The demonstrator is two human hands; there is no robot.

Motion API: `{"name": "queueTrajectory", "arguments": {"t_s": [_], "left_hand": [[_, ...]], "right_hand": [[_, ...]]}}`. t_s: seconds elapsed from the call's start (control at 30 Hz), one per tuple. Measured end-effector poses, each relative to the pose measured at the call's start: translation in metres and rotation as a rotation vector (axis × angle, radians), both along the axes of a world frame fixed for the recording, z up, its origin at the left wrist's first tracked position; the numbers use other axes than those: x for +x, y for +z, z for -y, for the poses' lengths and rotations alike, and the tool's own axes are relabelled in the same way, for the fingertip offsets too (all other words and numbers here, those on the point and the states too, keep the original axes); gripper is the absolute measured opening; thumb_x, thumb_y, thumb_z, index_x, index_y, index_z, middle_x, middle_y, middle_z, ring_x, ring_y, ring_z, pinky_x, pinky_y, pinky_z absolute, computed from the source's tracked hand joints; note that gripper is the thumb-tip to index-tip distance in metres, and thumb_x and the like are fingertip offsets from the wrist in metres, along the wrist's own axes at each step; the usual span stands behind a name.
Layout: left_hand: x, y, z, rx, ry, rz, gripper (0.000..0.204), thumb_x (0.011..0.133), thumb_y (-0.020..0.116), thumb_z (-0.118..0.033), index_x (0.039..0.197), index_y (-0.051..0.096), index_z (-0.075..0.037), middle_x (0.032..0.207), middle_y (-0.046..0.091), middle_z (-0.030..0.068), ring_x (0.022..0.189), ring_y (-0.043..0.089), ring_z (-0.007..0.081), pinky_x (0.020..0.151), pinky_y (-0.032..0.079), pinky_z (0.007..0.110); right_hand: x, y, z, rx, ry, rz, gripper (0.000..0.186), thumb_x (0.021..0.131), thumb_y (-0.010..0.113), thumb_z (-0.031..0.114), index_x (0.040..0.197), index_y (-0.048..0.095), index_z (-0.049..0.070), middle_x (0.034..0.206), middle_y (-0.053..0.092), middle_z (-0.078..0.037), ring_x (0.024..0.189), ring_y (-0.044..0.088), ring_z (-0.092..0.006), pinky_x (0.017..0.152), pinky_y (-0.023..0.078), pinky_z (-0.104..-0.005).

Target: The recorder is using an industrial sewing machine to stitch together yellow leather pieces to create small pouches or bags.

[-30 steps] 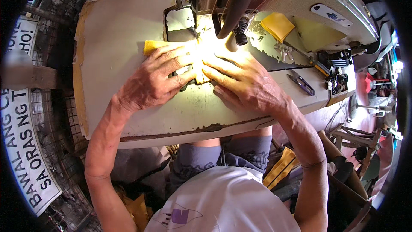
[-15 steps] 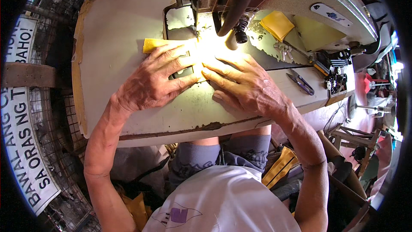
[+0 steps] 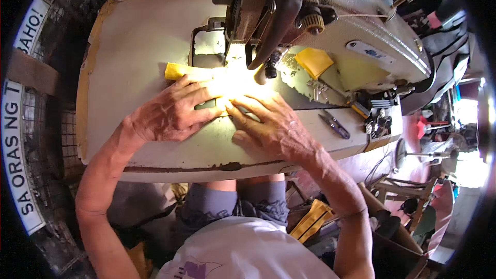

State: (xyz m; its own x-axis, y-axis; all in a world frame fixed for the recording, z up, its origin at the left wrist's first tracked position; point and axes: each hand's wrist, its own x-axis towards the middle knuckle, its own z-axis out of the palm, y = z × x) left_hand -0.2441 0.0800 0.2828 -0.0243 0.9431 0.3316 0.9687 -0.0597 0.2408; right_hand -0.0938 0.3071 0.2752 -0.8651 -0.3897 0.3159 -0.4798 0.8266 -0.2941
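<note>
A strip of yellow cloth [image 3: 178, 71] lies under the needle area of a sewing machine [image 3: 356, 36], where a lamp's glare washes out the detail. My left hand [image 3: 178, 108] rests on the strip with its fingers stretched toward the needle. Opposite it, my right hand [image 3: 274, 126] lies flat, fingers extended, with its fingertips inside the bright patch. The two hands nearly meet at the tips just in front of the needle. Glare hides the presser foot and the stitching.
Right of the needle lie a folded yellow piece [image 3: 314, 63], keys [image 3: 319, 91] and thread snips [image 3: 335, 124]. A box of small metal parts [image 3: 380, 119] stands at the table's right end. Yellow pieces [image 3: 312, 219] hang below the table edge. A wire mesh with a sign [image 3: 23, 160] is at left.
The whole view has shifted, with the machine and table now lower and further left in the picture. Both hands keep about the same place by the needle, fingers still laid out flat.
</note>
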Motion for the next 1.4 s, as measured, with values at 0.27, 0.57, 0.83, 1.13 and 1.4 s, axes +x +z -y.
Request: {"name": "queueTrajectory", "arguments": {"t_s": [0.27,0.57,0.83,1.13,1.4], "left_hand": [[-0.008,0.0,-0.001,-0.006,-0.082,-0.027,0.03,0.086,0.072,-0.013,0.115,0.069,-0.007,0.133,0.062,0.0152,0.129,0.056,0.0346,0.108,0.04,0.051],[-0.025,0.003,-0.003,-0.064,-0.103,0.016,0.028,0.087,0.071,-0.02,0.112,0.069,-0.007,0.132,0.061,0.0163,0.131,0.053,0.0364,0.106,0.041,0.055],[-0.038,-0.002,-0.005,-0.068,-0.12,0.008,0.032,0.088,0.069,-0.026,0.113,0.07,-0.006,0.129,0.061,0.0171,0.131,0.053,0.0362,0.109,0.039,0.056],[-0.046,-0.001,-0.01,-0.063,-0.104,0.028,0.034,0.087,0.068,-0.026,0.114,0.071,-0.005,0.127,0.062,0.0176,0.13,0.054,0.0363,0.11,0.038,0.054],[-0.07,0.008,-0.028,-0.064,-0.125,0.04,0.036,0.081,0.072,-0.032,0.109,0.074,-0.01,0.123,0.061,0.0182,0.125,0.057,0.033,0.111,0.036,0.051]], "right_hand": [[0.004,0.009,0.0,0.005,0.041,0.014,0.049,0.092,0.066,0.034,0.129,0.063,0.002,0.133,0.061,-0.013,0.129,0.055,-0.0296,0.109,0.042,-0.0448],[-0.01,0.014,-0.003,-0.006,0.029,0.066,0.052,0.088,0.073,0.037,0.126,0.065,0.002,0.132,0.063,-0.013,0.124,0.059,-0.0298,0.1,0.047,-0.0445],[-0.02,0.009,-0.002,0.008,0.004,0.11,0.053,0.092,0.068,0.038,0.127,0.063,-0.001,0.128,0.063,-0.015,0.112,0.063,-0.03,0.09,0.05,-0.0425],[-0.031,0.019,-0.003,0.02,-0.018,0.143,0.057,0.091,0.068,0.042,0.129,0.062,-0.001,0.126,0.064,-0.016,0.112,0.062,-0.0316,0.093,0.049,-0.0442],[-0.006,0.025,-0.021,0.06,-0.082,0.142,0.068,0.084,0.075,0.046,0.138,0.059,0.008,0.122,0.062,-0.015,0.11,0.06,-0.0355,0.101,0.046,-0.0494]]}}
